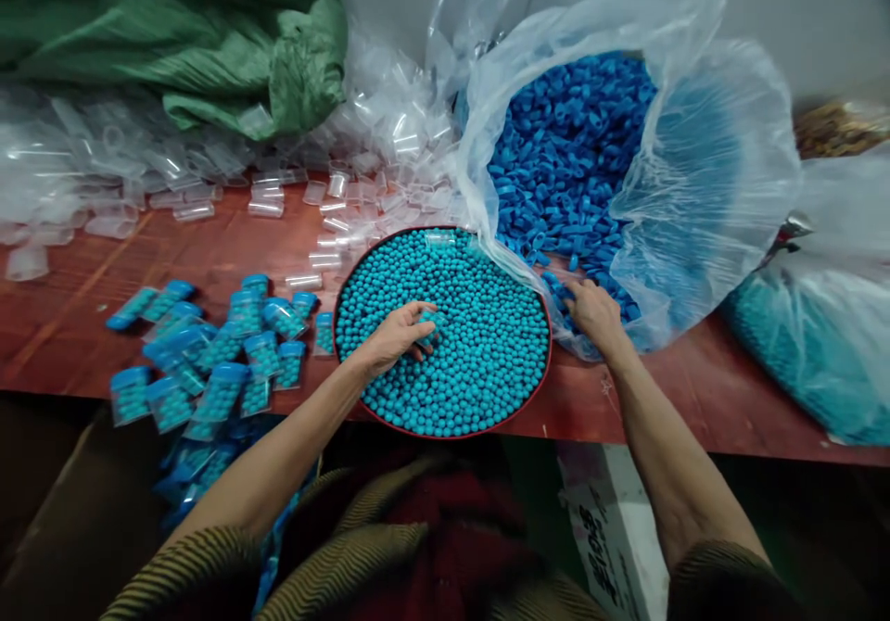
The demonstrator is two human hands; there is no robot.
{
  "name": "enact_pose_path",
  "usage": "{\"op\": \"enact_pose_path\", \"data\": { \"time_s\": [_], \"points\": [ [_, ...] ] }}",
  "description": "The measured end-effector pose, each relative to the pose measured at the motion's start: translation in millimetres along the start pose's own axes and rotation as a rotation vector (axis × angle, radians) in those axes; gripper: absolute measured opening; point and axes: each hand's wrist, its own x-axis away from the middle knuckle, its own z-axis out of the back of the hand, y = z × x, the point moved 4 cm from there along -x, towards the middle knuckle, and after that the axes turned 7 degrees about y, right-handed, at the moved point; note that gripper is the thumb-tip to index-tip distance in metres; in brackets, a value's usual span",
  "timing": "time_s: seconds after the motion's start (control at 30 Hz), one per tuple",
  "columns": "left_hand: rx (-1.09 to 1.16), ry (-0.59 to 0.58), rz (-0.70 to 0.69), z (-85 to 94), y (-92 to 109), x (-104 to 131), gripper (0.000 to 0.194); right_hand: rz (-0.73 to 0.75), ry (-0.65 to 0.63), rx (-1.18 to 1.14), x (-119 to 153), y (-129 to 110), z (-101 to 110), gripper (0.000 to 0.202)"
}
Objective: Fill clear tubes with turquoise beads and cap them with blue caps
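Observation:
My left hand (398, 338) is closed round a small clear plastic tube (432, 326) with turquoise beads in it. It is held low over a round red-rimmed tray (547, 361) full of loose turquoise beads (465, 352). Another clear tube (440, 239) lies on the beads at the far side. To the right, my right hand (596, 310) has its fingers curled at the mouth of a clear plastic bag (479, 139), pinching among the blue plastic caps (570, 148). Its fingertips are partly hidden against the caps.
Filled, blue-capped tubes (222, 389) lie piled on the red table (62, 324) at left, some at its front edge. Loose clear tubes (396, 139) spread along the back beside a green sack (173, 37). A bag of turquoise beads (799, 352) stands at right.

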Motion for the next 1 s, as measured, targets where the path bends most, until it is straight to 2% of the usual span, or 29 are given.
{"op": "enact_pose_path", "data": {
  "time_s": [0.1,0.2,0.27,0.33,0.4,0.47,0.53,0.6,0.67,0.73,0.87,0.93,1.0],
  "points": [
    [-0.012,0.015,-0.017,-1.3,0.6,1.4,0.048,-0.027,0.123,-0.155,0.6,-0.2,-0.1,0.033],
    [-0.028,0.012,-0.06,-2.5,2.2,2.3,0.043,-0.145,0.28,-0.566,5.5,-10.0,18.3,0.033],
    [-0.039,0.004,-0.073,-3.3,2.9,2.3,0.04,-0.177,0.281,-0.928,10.6,-30.7,28.1,0.039],
    [-0.047,-0.007,-0.075,-4.2,3.1,2.3,0.038,-0.08,0.213,-1.137,17.7,-64.8,32.0,0.033],
    [-0.046,-0.014,-0.083,-4.6,3.2,2.9,0.038,0.088,0.163,-1.098,27.5,-101.0,28.8,0.02],
    [-0.028,-0.015,-0.09,-4.2,2.8,4.4,0.039,0.316,0.161,-0.954,39.2,-129.1,21.8,0.014],
    [0.001,-0.016,-0.092,-2.9,1.8,6.1,0.04,0.491,0.11,-0.82,49.5,-141.7,13.5,0.025],
    [0.028,-0.022,-0.093,-1.4,0.6,7.3,0.041,0.563,0.032,-0.728,55.3,-139.3,11.1,0.038],
    [0.043,-0.032,-0.098,-0.3,-0.2,7.7,0.042,0.57,-0.037,-0.66,56.6,-132.1,17.2,0.05],
    [0.045,-0.037,-0.1,0.1,-0.6,7.6,0.042,0.507,-0.058,-0.578,54.2,-129.4,27.3,0.052],
    [0.021,-0.028,-0.112,-0.7,0.3,8.4,0.041,0.255,-0.005,-0.301,46.8,-147.2,33.8,0.037],
    [0.008,-0.016,-0.121,-1.2,0.8,9.2,0.041,0.236,0.004,-0.196,45.7,-161.8,27.6,0.028],
    [-0.005,0.0,-0.124,-1.4,0.6,9.7,0.04,0.25,0.03,-0.202,44.7,-169.8,21.1,0.021]
  ]
}}
